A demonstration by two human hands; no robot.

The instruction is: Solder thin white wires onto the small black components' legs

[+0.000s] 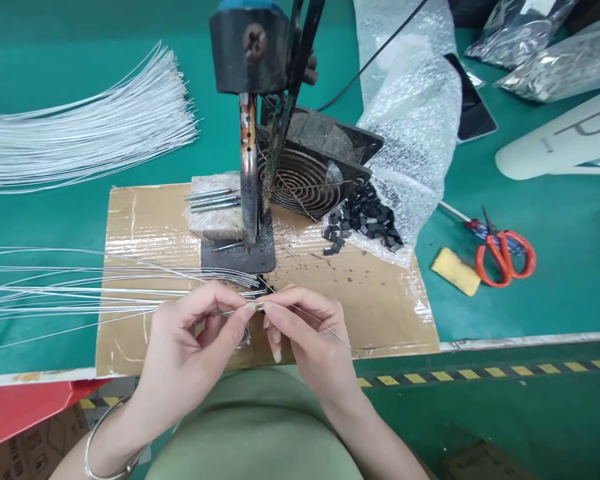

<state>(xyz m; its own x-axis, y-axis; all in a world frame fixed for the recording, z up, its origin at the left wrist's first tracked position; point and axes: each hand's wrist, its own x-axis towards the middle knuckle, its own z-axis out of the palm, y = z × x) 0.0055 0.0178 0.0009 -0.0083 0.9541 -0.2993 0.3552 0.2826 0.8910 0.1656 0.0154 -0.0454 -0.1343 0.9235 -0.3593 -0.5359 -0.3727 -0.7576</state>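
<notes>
My left hand (pixel 195 340) is closed in a pinch on a thin white wire near the front edge of the cardboard. Thumb to thumb with it, my right hand (pixel 310 327) pinches a thin silvery wire (pixel 325 325), which trails across its fingers. The exact ends between the fingertips are too small to make out. Just behind the hands, several white wires (pixel 145 291) lie with their ends by a small black piece (pixel 264 285). Above them a soldering iron (pixel 249 167) points down in its stand, its tip over a dark metal base (pixel 263 257).
A fan (pixel 307 177) stands behind the iron. Small black connector housings (pixel 367 217) lie on bubble wrap (pixel 410 133). To the right are red-handled scissors (pixel 505 257) and a yellow sponge (pixel 456 271). A large wire bundle (pixel 90 133) lies at back left on the green table.
</notes>
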